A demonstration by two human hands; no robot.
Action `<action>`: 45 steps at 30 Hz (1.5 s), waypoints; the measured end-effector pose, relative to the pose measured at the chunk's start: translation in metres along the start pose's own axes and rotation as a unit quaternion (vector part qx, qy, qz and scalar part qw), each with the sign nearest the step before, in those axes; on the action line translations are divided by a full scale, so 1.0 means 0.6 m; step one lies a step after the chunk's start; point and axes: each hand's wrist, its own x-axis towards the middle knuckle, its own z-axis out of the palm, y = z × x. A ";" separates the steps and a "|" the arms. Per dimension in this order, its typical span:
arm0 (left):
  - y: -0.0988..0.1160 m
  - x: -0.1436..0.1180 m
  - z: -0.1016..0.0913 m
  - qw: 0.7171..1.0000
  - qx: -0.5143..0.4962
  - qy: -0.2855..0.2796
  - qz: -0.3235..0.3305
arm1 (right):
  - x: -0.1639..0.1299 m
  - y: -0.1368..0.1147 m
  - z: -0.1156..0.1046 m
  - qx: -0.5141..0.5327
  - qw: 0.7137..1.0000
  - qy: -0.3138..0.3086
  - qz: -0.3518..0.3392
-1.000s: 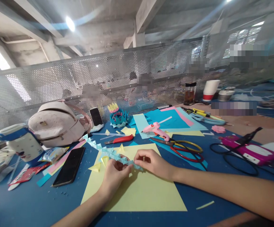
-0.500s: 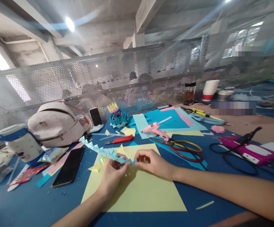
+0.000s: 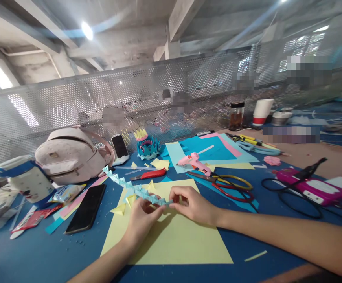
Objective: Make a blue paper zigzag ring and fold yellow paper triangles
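Note:
A light blue folded paper chain (image 3: 129, 187) slants up and left from between my hands. My left hand (image 3: 145, 214) pinches it near its lower end. At the tip of that end, my right hand (image 3: 190, 202) has thumb and fingers pressed together on it. Both hands are above a pale yellow paper sheet (image 3: 185, 243). Small folded yellow paper pieces (image 3: 118, 209) lie left of my left hand. Beyond the sheet are a red utility knife (image 3: 153, 173), a pink glue gun (image 3: 195, 163) and scissors (image 3: 232, 188) with red and yellow handles.
A black phone (image 3: 85, 208), snack packets (image 3: 67, 192), a cup (image 3: 29, 182) and a pale backpack (image 3: 70, 155) stand or lie at left. A blue paper crown-like ring (image 3: 148, 149) sits at the back. At right is a magenta device (image 3: 314, 186) with a black cable. A perforated metal screen (image 3: 141, 94) borders the table.
The paper chain has shifted slightly to the right, its lower end tilting a little. Both hands keep their grip on it, with small finger movements. The tools have not moved.

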 end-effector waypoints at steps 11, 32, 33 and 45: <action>-0.004 0.004 -0.003 0.999 0.039 -0.007 0.006 | 0.000 -0.001 0.000 -0.011 1.000 0.000 -0.024; 0.025 -0.009 0.009 0.998 0.051 0.027 -0.040 | 0.006 0.015 -0.003 0.005 1.000 0.002 -0.026; 0.026 -0.010 0.009 0.998 0.049 0.019 -0.041 | 0.006 0.014 -0.003 0.003 1.000 0.004 -0.027; 0.007 -0.003 0.000 0.997 0.075 0.000 -0.029 | 0.006 0.011 -0.003 0.000 1.000 0.004 -0.019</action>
